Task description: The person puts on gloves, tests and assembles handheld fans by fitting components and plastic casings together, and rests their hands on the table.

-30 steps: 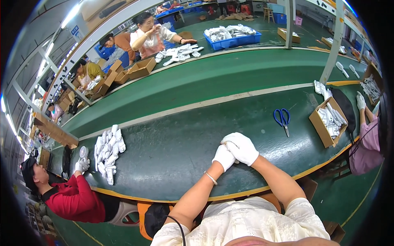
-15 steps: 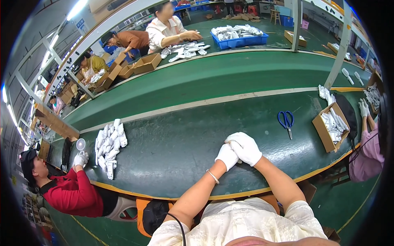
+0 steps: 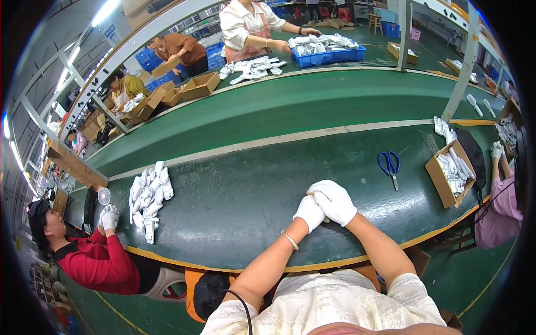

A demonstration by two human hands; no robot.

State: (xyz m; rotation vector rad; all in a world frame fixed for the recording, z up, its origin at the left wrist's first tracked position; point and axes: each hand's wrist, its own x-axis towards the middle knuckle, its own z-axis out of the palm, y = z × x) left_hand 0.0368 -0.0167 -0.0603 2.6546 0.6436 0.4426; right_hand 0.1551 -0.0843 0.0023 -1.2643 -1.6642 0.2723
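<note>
My left hand [image 3: 309, 214] and my right hand [image 3: 334, 202], both in white gloves, lie folded together on the dark green tabletop [image 3: 240, 206]. The right one rests over the fingers of the left, and both look closed. No object shows in either; the space under the palms is hidden. Blue-handled scissors [image 3: 389, 167] lie on the table to the right of my hands, apart from them. Farther right, a cardboard box [image 3: 441, 181] holds several white plastic parts [image 3: 455, 167]. A heap of similar white parts [image 3: 149, 195] lies at the left.
At the left, a person in red [image 3: 103, 254] holds a small white fan [image 3: 104, 195]. A green conveyor belt [image 3: 290, 109] runs behind the table. Beyond it, a person [image 3: 248, 30] touches a blue tray [image 3: 329, 57] of white parts. A person in pink [image 3: 499, 212] sits at the right.
My hands have not moved. Across the belt, the person has straightened and reached over to the blue tray. Another person there now lifts a cardboard piece. The fan at the left has shifted slightly.
</note>
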